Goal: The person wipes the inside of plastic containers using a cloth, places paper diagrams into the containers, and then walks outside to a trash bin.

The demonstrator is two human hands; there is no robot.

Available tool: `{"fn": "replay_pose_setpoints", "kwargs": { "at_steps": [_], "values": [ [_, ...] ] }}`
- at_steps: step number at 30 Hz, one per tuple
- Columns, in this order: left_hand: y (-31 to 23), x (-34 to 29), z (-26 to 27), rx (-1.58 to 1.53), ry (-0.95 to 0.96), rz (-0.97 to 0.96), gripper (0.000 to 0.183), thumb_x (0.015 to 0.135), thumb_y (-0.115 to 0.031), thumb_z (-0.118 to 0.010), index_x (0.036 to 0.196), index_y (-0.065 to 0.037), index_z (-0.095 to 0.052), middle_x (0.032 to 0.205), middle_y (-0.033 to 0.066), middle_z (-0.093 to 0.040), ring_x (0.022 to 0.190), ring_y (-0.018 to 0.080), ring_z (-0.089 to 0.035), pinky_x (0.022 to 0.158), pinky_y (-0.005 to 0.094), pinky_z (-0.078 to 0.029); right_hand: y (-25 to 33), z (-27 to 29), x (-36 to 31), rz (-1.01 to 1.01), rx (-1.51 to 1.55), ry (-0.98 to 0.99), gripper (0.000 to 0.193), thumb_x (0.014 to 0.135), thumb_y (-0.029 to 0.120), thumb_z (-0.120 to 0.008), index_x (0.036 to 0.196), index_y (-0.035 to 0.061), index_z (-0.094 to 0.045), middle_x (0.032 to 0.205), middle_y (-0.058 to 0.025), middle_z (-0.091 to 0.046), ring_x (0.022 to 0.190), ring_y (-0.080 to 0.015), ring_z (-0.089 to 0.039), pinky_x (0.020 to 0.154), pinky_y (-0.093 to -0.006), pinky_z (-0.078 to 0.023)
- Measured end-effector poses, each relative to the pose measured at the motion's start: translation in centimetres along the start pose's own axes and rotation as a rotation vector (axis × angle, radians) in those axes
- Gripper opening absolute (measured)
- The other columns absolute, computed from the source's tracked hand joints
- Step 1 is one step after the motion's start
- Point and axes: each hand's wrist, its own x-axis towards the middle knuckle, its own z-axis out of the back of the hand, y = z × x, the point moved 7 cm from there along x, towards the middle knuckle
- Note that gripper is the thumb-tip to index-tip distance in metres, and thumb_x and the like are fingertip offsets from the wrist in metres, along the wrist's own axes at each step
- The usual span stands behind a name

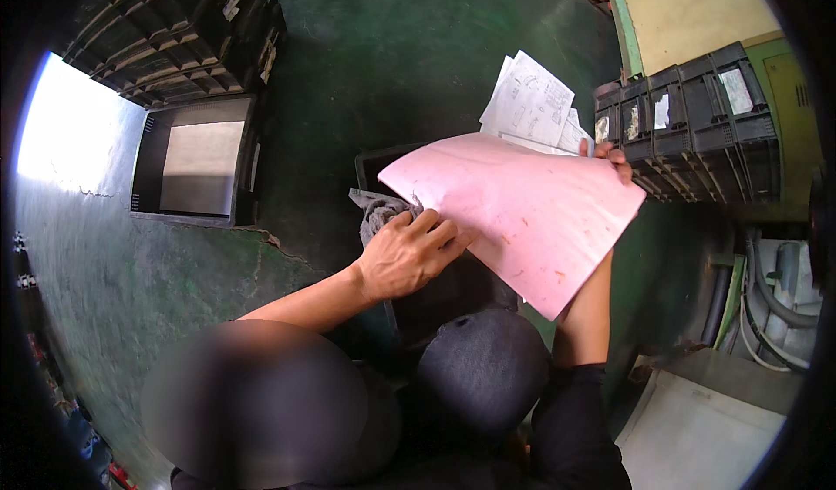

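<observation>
A large pink sheet (531,202), slightly curved and marked with small brownish specks, is held up in front of me. My right hand (614,157) is closed around its far right edge; the fingertips show, and the sheet covers the palm. At the sheet's left edge, my left hand (409,255) has bent fingers closed on a crumpled grey rag (380,214), touching the sheet. Several white printed papers (533,98) stick out behind the sheet, near my right fingers; I cannot tell whether that hand holds them too. Below is a black crate (361,172), mostly covered.
Stacked black crates (183,33) stand at the far left, beside an open crate (248,163) with a pale bottom. Labelled black bins (688,124) line the right, near a yellowish cabinet (788,98). Hoses (775,298) and a pale panel (697,429) are at lower right.
</observation>
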Motion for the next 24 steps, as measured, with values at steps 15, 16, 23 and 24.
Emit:
{"fn": "replay_pose_setpoints", "kwargs": {
  "at_steps": [15, 16, 23, 24],
  "values": [
    [2.9, 0.9, -0.9, -0.137, -0.138, 0.177, 0.007, 0.069, -0.012, -0.064, 0.075, -0.009, -0.061, 0.069, -0.0001, -0.049, 0.063, 0.0158, -0.05, 0.053, 0.029, -0.044, -0.5, -2.1, -8.4, -0.59, -0.568, -0.803, 0.057, 0.091, 0.046, -0.034, 0.122, 0.0, -0.045, 0.125, -0.0139, -0.046, 0.117, -0.0272, -0.042, 0.097, -0.0433, -0.033],
    [3.1, 0.8, -1.2, -0.146, -0.127, 0.189, 0.007, 0.069, -0.012, -0.064, 0.074, -0.009, -0.06, 0.069, 0.0, -0.049, 0.063, 0.016, -0.05, 0.054, 0.0293, -0.045, -0.7, -2.4, -8.9, -0.614, -0.561, -0.86, 0.06, 0.091, 0.047, -0.034, 0.123, -0.0029, -0.043, 0.124, -0.0157, -0.047, 0.115, -0.0286, -0.045, 0.094, -0.0427, -0.037],
    [4.1, 1.4, -1.0, -0.185, -0.155, 0.249, 0.009, 0.069, -0.014, -0.066, 0.071, -0.008, -0.06, 0.07, 0.0017, -0.052, 0.064, 0.0177, -0.052, 0.057, 0.0302, -0.046, -0.3, -5.5, -11.2, -0.858, -0.744, -0.665, 0.048, 0.084, 0.032, -0.056, 0.109, -0.0094, -0.049, 0.099, -0.0186, -0.061, 0.083, -0.0274, -0.062, 0.074, -0.0344, -0.051],
    [4.2, 1.4, -0.9, -0.198, -0.148, 0.254, 0.009, 0.069, -0.015, -0.066, 0.072, -0.008, -0.06, 0.07, 0.0017, -0.052, 0.065, 0.018, -0.053, 0.057, 0.0304, -0.046, 0.0, -5.2, -11.0, -0.844, -0.778, -0.68, 0.045, 0.082, 0.028, -0.059, 0.108, -0.0085, -0.051, 0.098, -0.0164, -0.061, 0.081, -0.0243, -0.062, 0.072, -0.0329, -0.051]
  ]
}}
